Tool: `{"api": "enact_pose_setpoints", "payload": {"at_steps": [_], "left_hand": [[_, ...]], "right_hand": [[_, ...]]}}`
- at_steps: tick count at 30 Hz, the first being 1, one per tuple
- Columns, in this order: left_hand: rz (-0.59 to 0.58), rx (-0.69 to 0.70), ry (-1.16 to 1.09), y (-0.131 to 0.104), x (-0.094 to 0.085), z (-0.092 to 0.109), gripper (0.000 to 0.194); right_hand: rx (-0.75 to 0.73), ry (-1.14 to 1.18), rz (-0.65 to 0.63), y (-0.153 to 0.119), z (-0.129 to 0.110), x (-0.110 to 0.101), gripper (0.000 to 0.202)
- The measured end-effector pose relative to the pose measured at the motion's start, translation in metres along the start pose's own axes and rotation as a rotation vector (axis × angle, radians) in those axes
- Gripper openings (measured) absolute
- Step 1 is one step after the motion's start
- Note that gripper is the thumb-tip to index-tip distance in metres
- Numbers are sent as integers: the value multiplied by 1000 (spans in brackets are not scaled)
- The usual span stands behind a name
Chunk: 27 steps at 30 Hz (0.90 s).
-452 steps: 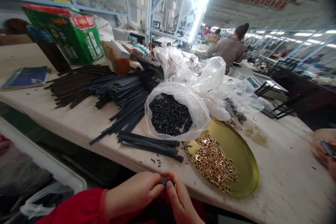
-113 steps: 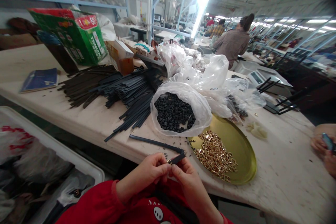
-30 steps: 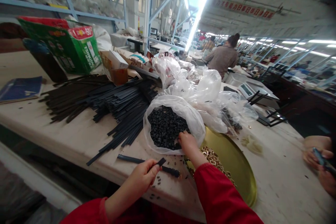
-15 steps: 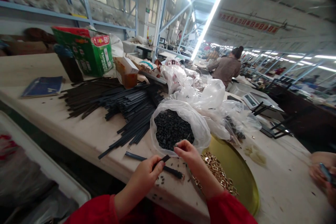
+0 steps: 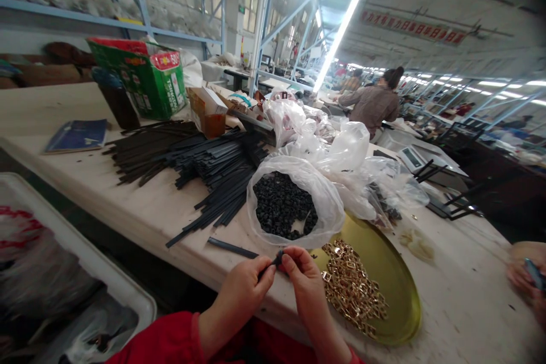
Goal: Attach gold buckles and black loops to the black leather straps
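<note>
My left hand (image 5: pixel 241 290) is closed around a black strap, most of it hidden by the fingers. At the strap's end my right hand (image 5: pixel 303 276) pinches a small black piece (image 5: pixel 279 257), and the fingertips of both hands almost meet. Another black strap (image 5: pixel 232 248) lies on the table, running behind my hands. Just beyond them stands an open white plastic bag (image 5: pixel 330 213) full of small black pieces (image 5: pixel 279 205). Right of my right hand, gold metal rings or buckles (image 5: pixel 352 287) are heaped on a gold-coloured oval tray (image 5: pixel 405 301).
Bundles of black straps (image 5: pixel 213 162) spread left of the bag. Behind them are a green carton (image 5: pixel 160 88), a dark bottle (image 5: pixel 115 99) and a blue booklet (image 5: pixel 77 136). A white bin (image 5: pixel 145 301) sits lower left. At the right edge, another person's hand (image 5: pixel 522 273) holds something.
My right hand has come away from the bag's near edge, down to the end of the strap in my left hand. The view has shifted slightly.
</note>
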State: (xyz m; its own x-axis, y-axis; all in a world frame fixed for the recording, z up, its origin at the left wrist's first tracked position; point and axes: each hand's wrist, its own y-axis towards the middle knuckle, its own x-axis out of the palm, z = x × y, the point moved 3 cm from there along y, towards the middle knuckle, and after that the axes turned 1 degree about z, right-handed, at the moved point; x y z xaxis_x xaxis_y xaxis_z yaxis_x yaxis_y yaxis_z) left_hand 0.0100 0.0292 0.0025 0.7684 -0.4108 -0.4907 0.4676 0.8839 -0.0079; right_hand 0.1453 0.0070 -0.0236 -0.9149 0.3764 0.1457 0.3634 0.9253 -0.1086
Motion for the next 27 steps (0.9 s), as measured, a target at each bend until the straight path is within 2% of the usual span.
{"api": "enact_pose_setpoints", "payload": {"at_steps": [6, 13, 19, 27], "left_hand": [[-17, 57, 27, 0, 1, -1, 26], [-20, 58, 133, -3, 2, -5, 24], [-35, 22, 90, -4, 9, -7, 24], [-28, -34, 34, -6, 13, -11, 24]], "right_hand": [[127, 144, 7, -6, 13, -4, 32], [120, -7, -25, -7, 17, -8, 34], [125, 28, -18, -12, 27, -10, 34], [98, -34, -2, -20, 22, -2, 36]]}}
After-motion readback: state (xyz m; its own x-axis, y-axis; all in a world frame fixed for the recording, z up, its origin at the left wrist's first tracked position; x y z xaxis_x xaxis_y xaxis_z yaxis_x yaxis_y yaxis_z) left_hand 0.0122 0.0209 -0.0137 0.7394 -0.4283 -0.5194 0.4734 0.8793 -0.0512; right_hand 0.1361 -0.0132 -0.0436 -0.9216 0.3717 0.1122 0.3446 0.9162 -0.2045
